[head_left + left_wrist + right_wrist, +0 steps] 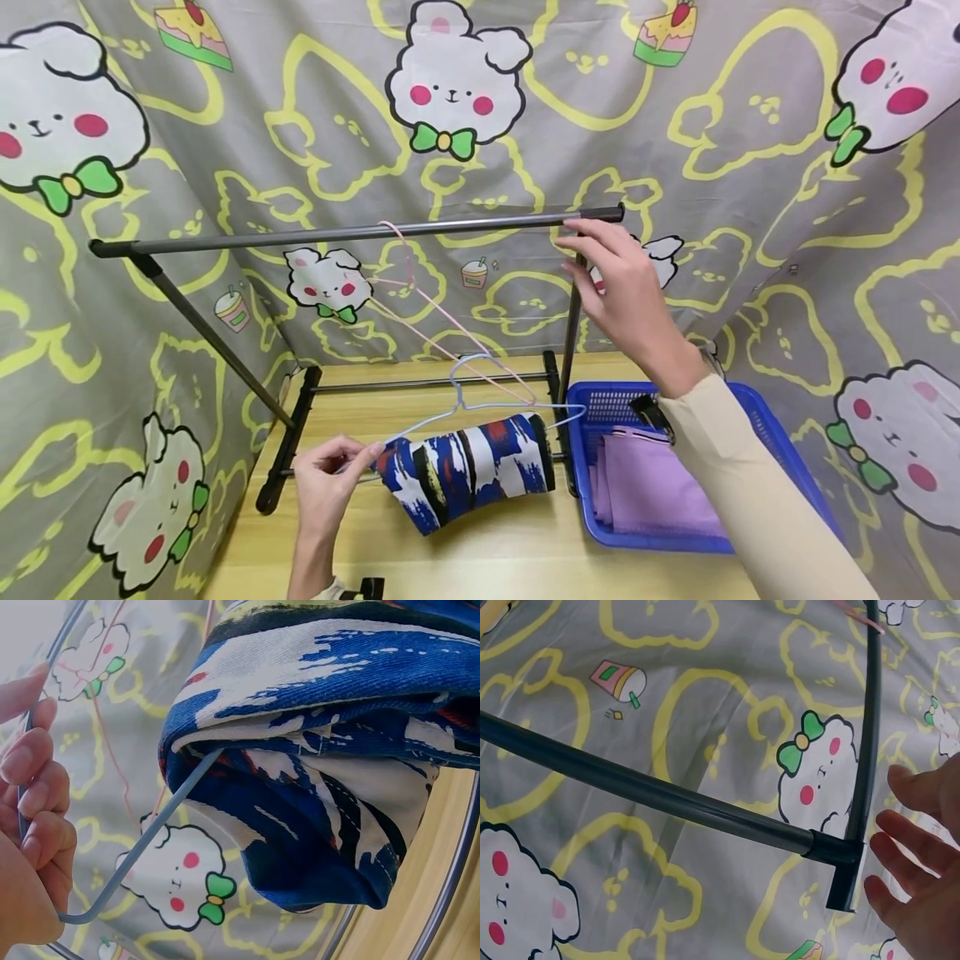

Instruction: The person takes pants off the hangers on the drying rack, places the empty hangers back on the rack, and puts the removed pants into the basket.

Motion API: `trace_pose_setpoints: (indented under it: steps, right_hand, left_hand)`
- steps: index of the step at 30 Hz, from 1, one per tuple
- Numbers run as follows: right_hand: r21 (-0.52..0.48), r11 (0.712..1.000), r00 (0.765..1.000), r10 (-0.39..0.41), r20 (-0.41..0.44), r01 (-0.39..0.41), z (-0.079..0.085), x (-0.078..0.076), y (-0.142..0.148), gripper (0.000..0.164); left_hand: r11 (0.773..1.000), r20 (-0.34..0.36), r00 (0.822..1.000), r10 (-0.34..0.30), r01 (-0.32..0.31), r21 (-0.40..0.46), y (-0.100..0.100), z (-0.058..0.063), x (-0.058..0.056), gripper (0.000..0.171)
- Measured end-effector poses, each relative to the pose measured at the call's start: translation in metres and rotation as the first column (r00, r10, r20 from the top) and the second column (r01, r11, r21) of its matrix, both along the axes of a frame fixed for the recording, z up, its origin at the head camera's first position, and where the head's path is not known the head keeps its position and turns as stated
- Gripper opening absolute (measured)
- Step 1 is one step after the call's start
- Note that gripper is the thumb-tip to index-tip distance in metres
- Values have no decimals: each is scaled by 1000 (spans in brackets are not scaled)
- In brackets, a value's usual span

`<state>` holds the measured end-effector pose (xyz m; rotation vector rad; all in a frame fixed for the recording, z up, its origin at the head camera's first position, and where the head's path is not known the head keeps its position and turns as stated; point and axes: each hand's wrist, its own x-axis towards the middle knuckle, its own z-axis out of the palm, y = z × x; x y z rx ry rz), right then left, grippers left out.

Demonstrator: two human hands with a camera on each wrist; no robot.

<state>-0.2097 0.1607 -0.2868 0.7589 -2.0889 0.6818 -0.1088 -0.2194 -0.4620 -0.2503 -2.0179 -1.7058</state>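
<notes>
Patterned cloth [472, 471], close to the left wrist camera, hangs on a hanger [154, 830] just right of the left hand [330, 471], which grips the hanger's end. Higher and farther right, the right hand [622, 279], fingers relaxed, hovers beside the rail [300, 237]; below stands a basket [652, 543].

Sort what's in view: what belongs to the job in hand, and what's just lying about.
Seemingly in the job:
light-blue hanger, held by the left hand
patterned cloth, on that hanger
rack, with the right hand near it

Apparently idle:
pink hanger, hooked on the rack
blue basket
purple cloth inside it
</notes>
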Motion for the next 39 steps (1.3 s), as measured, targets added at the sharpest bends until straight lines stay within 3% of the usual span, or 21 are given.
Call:
trace_pose_setpoints:
  steps: [6,12,17,22,28,33,36,39]
  right_hand:
    - [-27,999,999,43,29,-43,-15,24,6,31]
    - [-25,997,995,69,66,-67,-39,53,14,33]
    - [-39,996,991,85,103,-81,-60,71,18,33]
    - [-109,986,988,135,76,-126,-81,81,17,27]
    - [-136,976,983,177,54,-168,-110,95,13,37]
    - [-160,954,964,263,33,-255,-134,101,6,33]
    - [-147,946,949,303,88,-288,-149,104,2,27]
    - [-101,956,936,291,201,-276,-161,104,-1,27]
  left_hand:
    - [1000,11,1000,-9,9,24,2,-4,-3,23]
    - [997,-42,998,-52,54,48,10,-5,-7,23]
    - [997,-41,997,-63,64,40,14,-4,-10,24]
    - [996,-32,997,-74,76,45,16,-3,-12,26]
    - [993,-70,992,-108,110,35,21,-2,-17,26]
    - [992,-69,990,-124,126,18,24,0,-20,26]
    - [991,-79,988,-131,132,12,25,0,-21,25]
    - [991,-77,988,-136,137,2,26,1,-22,24]
